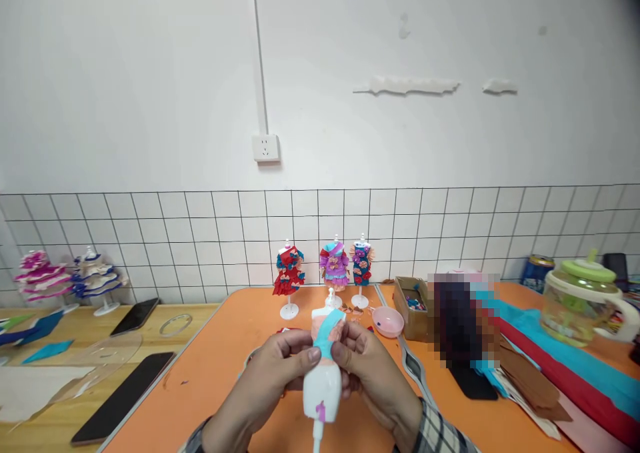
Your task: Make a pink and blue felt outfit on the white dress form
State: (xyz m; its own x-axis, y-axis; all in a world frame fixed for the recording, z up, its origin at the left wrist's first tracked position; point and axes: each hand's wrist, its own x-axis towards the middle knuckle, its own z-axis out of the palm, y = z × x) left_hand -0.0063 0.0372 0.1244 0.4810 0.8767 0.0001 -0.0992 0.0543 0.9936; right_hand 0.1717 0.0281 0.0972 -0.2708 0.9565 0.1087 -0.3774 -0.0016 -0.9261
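A small white doll mannequin (321,387) stands upright close in front of me, a white rod at its lower end. Peach cloth covers its upper part, and a light blue fabric strip (327,329) runs slantwise over the chest. My left hand (275,376) grips the mannequin from the left, thumb on the blue strip's edge. From the right, my right hand (375,376) pinches the same area at the waist, thumb pressed near the strip. A purple patch (321,411) marks the mannequin's lower front. My other fingertips are partly hidden behind it.
Dressed mannequins stand along the tiled wall, including a red one (289,276) and a purple one (335,266). To the right are a pink bowl (388,321), a cardboard box (417,323), scissors (414,366), fabric strips (565,346) and a teapot (570,306). Phones (123,399) lie left.
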